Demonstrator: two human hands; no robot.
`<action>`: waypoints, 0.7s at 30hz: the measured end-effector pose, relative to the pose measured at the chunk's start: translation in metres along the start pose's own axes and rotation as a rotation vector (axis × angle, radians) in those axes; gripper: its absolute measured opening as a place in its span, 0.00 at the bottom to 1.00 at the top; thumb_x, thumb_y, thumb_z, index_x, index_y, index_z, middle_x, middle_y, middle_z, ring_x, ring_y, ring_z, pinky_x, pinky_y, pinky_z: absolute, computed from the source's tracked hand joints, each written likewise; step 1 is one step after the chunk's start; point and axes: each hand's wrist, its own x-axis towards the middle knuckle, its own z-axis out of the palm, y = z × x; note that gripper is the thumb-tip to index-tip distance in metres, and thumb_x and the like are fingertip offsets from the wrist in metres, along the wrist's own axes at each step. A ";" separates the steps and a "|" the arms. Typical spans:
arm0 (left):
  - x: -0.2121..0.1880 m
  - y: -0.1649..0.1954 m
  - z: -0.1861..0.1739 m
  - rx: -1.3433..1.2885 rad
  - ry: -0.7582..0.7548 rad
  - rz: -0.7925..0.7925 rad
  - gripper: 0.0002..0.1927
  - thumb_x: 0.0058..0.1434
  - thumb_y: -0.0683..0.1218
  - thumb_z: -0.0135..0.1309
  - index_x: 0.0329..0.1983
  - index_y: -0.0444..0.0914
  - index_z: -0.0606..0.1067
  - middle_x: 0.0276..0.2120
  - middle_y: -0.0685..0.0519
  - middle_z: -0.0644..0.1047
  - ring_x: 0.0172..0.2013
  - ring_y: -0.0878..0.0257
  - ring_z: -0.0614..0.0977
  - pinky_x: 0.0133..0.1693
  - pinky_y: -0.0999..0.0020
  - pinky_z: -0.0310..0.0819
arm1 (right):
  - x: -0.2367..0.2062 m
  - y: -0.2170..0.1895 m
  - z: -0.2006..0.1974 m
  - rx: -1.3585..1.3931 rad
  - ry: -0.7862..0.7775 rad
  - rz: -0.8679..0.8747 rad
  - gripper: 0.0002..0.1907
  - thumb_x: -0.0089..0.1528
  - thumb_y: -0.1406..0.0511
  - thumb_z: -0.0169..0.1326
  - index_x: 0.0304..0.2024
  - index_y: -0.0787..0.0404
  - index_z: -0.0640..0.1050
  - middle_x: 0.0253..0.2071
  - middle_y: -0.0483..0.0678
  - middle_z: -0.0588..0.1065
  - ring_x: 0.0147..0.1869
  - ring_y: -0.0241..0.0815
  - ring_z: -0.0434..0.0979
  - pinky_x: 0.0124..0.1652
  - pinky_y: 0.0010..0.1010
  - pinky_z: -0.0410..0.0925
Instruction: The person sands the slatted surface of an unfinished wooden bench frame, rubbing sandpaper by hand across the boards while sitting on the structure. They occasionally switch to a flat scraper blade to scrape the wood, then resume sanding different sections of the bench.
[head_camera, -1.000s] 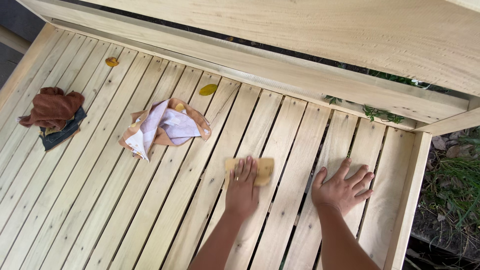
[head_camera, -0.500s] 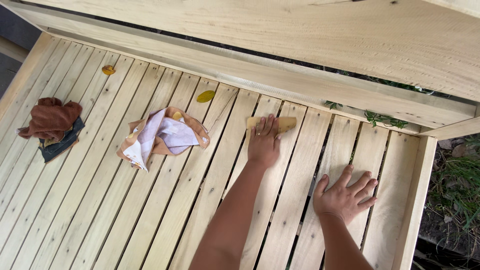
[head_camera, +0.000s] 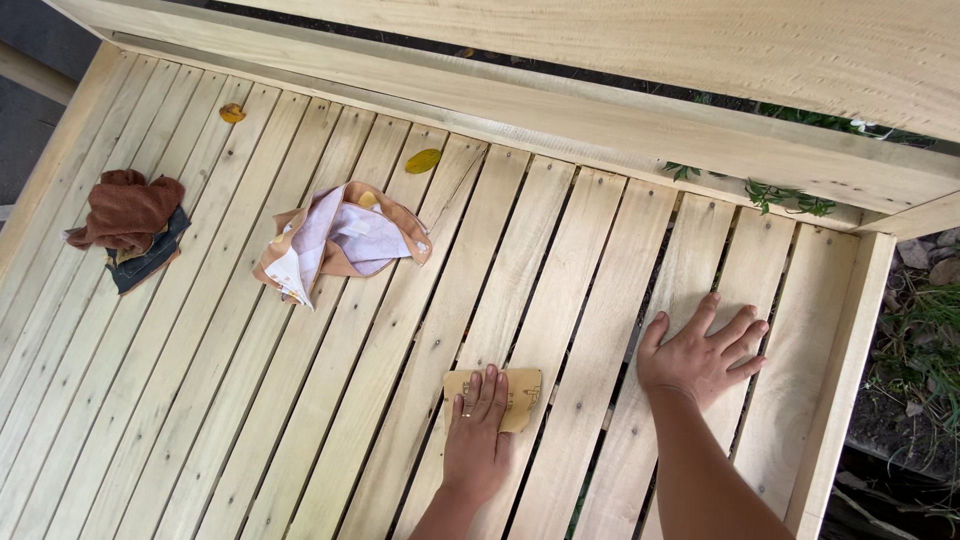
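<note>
My left hand (head_camera: 476, 440) presses flat on a tan sheet of sandpaper (head_camera: 526, 384) lying on a pale wooden slat of a slatted frame (head_camera: 560, 250); the fingers cover most of the sheet. My right hand (head_camera: 700, 350) rests palm down with fingers spread on the slats to the right, holding nothing, about a hand's width from the sandpaper.
A crumpled pile of used sandpaper sheets (head_camera: 340, 240) lies left of centre. A brown rag (head_camera: 125, 210) over a dark piece sits at far left. Two yellow leaves (head_camera: 423, 160) (head_camera: 232, 113) lie on the slats. The frame's side rail (head_camera: 850, 370) borders ground with weeds (head_camera: 920, 330).
My left hand slid the sandpaper up the slat away from me, then back down towards me. The right hand stayed planted on the slats.
</note>
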 end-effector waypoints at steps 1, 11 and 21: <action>0.000 0.000 -0.001 -0.012 -0.015 -0.018 0.41 0.61 0.44 0.43 0.79 0.41 0.46 0.78 0.50 0.47 0.76 0.50 0.44 0.71 0.46 0.34 | 0.000 0.000 0.000 0.003 0.001 0.000 0.41 0.64 0.48 0.40 0.77 0.59 0.57 0.79 0.67 0.40 0.83 0.66 0.28 0.70 0.67 0.32; 0.275 0.050 -0.058 0.152 0.188 0.112 0.35 0.71 0.54 0.38 0.79 0.47 0.47 0.78 0.58 0.46 0.77 0.57 0.47 0.74 0.51 0.38 | 0.000 -0.001 0.001 -0.049 -0.015 0.024 0.41 0.63 0.47 0.40 0.76 0.56 0.57 0.79 0.65 0.40 0.83 0.65 0.28 0.70 0.67 0.32; 0.177 0.036 -0.032 0.133 0.140 0.103 0.36 0.69 0.52 0.38 0.79 0.44 0.44 0.78 0.55 0.44 0.76 0.57 0.44 0.72 0.52 0.36 | 0.002 -0.004 -0.004 -0.028 -0.026 0.022 0.41 0.63 0.48 0.40 0.76 0.57 0.57 0.79 0.66 0.40 0.82 0.65 0.29 0.70 0.67 0.33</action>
